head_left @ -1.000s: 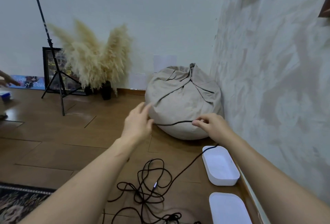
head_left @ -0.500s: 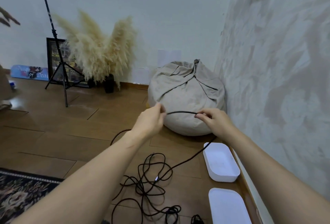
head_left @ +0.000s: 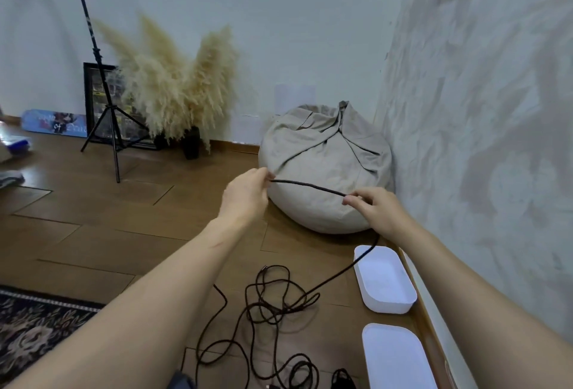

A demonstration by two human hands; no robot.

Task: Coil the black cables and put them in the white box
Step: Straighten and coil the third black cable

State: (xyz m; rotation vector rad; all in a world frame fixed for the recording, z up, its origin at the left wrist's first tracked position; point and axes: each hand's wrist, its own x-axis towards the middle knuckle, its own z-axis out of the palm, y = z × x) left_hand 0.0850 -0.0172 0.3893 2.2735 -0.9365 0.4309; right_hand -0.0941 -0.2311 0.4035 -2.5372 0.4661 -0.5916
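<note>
A black cable (head_left: 308, 185) is stretched in the air between my two hands, in front of a beige bean bag. My left hand (head_left: 246, 194) pinches its left end between thumb and fingertips. My right hand (head_left: 373, 207) pinches it further along; from there the cable drops past the rim of a white box (head_left: 384, 280) to a loose tangle of black cable (head_left: 273, 305) on the wooden floor. A second white box (head_left: 395, 357), or a lid, lies nearer to me on the right.
The beige bean bag (head_left: 325, 165) sits in the corner against the right wall. A light-stand tripod (head_left: 107, 122), a pampas grass vase (head_left: 192, 143) and a framed picture stand at the back left. A patterned rug (head_left: 34, 326) covers the floor at lower left.
My left hand went from open beside the cable to pinching its end. Both hands drew apart, so the stretch of cable between them is longer and straighter. The view tilted down a little.
</note>
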